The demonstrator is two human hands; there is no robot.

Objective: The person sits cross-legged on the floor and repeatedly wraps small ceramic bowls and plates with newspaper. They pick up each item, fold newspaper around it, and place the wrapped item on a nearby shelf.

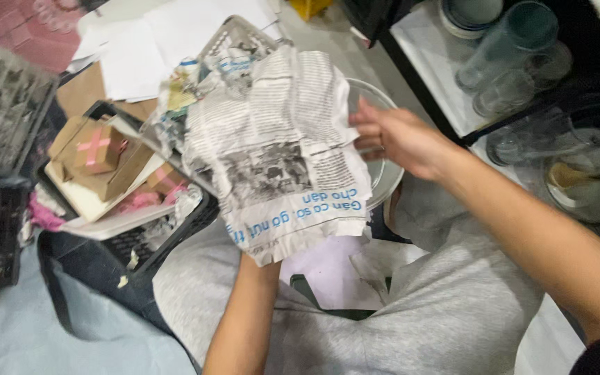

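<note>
Packing or storeroom corner of a home or shop is suggested: glassware (515,52) shelved right of the right hand (401,139), crates (1,104) and boxes (98,149) stacked left.

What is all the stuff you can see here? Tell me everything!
newspaper sheet: one, grey-white, crumpled, over the left hand
glass bowl: one, clear, behind the newspaper
black crate: one, left, holding boxes
cardboard box: one, brown with pink tape, in the crate
drinking glasses: several, clear, upper right
white papers: several, top
left hand: hidden under the newspaper
right hand: on the bowl's rim
</note>
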